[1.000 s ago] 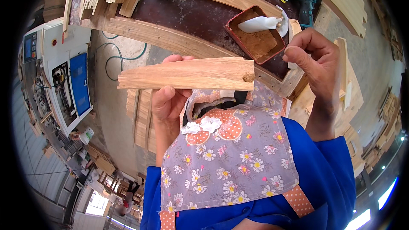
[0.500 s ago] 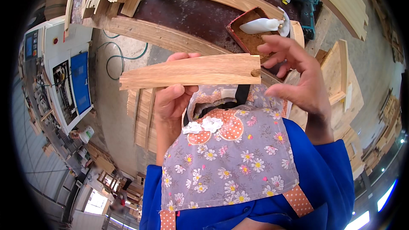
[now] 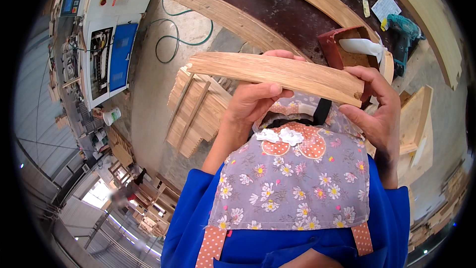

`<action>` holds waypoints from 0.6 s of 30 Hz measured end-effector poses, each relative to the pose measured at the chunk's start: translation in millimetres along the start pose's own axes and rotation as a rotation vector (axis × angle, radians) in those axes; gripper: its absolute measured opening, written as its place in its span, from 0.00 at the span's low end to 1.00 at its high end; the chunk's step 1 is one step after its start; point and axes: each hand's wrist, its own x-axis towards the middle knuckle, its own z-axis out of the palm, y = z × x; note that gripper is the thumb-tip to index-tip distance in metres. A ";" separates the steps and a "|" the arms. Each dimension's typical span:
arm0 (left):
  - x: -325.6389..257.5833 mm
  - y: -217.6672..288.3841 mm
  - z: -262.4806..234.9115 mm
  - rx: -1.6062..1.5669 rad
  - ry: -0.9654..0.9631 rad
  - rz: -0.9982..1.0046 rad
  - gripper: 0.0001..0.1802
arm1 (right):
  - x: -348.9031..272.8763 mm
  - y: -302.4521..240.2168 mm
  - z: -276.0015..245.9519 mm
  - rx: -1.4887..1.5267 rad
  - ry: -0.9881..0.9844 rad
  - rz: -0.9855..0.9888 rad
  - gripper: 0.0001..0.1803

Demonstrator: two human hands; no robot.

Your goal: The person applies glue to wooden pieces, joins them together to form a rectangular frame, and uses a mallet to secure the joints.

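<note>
Just above the flowered apron (image 3: 292,183), at chest height, a pale wooden slat (image 3: 277,73) lies nearly level between both hands: the left hand (image 3: 258,106) is wrapped around its middle with the thumb laid along the near edge, and the right hand (image 3: 379,111) closes on the slat's right end, fingers curled over the cut face. The slat looks light and stiff, dry and rough-sawn rather than slippery, with splintery edges; its ends seem the weak points, so a hold at the middle plus one end suits it. Below the slat, on the concrete floor, sits a stack of similar slats (image 3: 198,111). Beyond the slat stands the dark bench (image 3: 292,10), carrying a reddish-brown tray (image 3: 347,49) with a white tube in it, a teal power drill (image 3: 404,32) and long curved timbers. Left of the slat, farther off, a white and blue machine (image 3: 106,39) stands beside a coiled green hose (image 3: 181,37).
</note>
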 end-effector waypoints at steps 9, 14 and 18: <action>-2.0 5.2 -2.9 0.040 0.004 0.028 0.39 | -4.6 3.9 -3.6 0.075 0.012 0.022 0.26; -6.8 1.7 -9.3 -0.116 0.029 0.121 0.38 | -4.4 10.5 -17.3 -0.014 0.007 -0.067 0.26; -7.8 -2.2 -25.9 -0.215 -0.052 0.124 0.36 | -5.3 10.5 -18.0 0.053 0.018 -0.084 0.26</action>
